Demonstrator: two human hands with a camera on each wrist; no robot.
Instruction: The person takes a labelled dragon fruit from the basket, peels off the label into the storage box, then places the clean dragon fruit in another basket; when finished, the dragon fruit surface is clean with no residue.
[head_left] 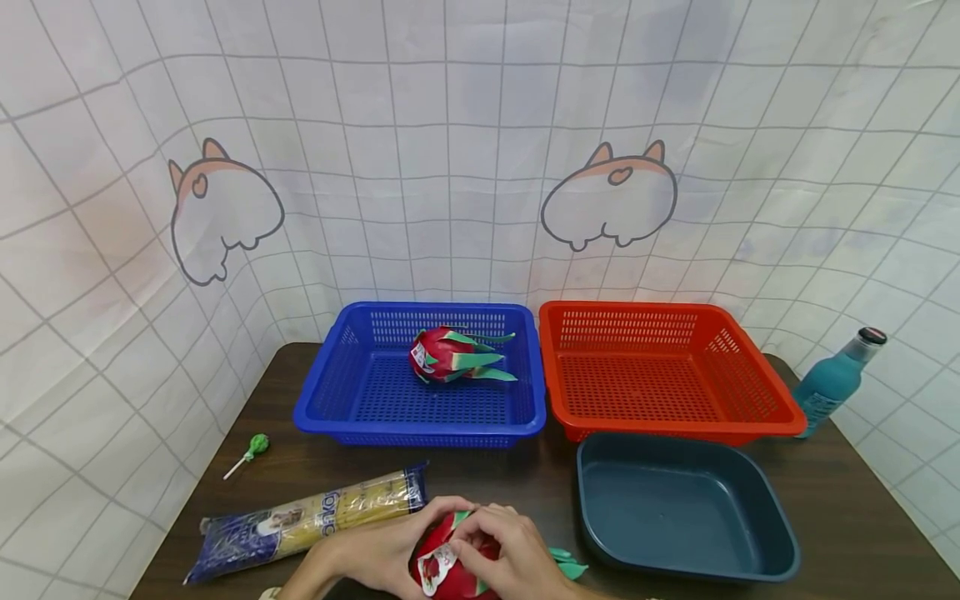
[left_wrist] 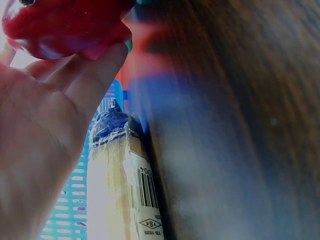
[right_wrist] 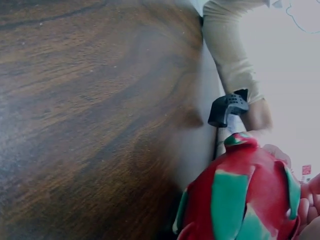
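Observation:
A red dragon fruit (head_left: 459, 585) with green scales is at the table's front edge. My left hand (head_left: 382, 552) grips it from the left, fingers curled round its side. A white sticker (head_left: 435, 570) with a printed picture is on its skin. My right hand (head_left: 517, 557) leans over the fruit from the right, thumb and fingertips pinching at the sticker's upper edge. In the left wrist view the fruit (left_wrist: 65, 27) rests against my left fingers. The right wrist view has its scaly side (right_wrist: 260, 185); the right fingers are only partly visible there.
A spaghetti packet (head_left: 315, 521) lies left of the hands, with a green lollipop (head_left: 258, 444) beyond. Behind are a blue basket (head_left: 322, 408) holding another dragon fruit (head_left: 450, 354) and a red basket (head_left: 630, 392). A dark tray (head_left: 682, 508) and a blue bottle (head_left: 832, 383) stand right.

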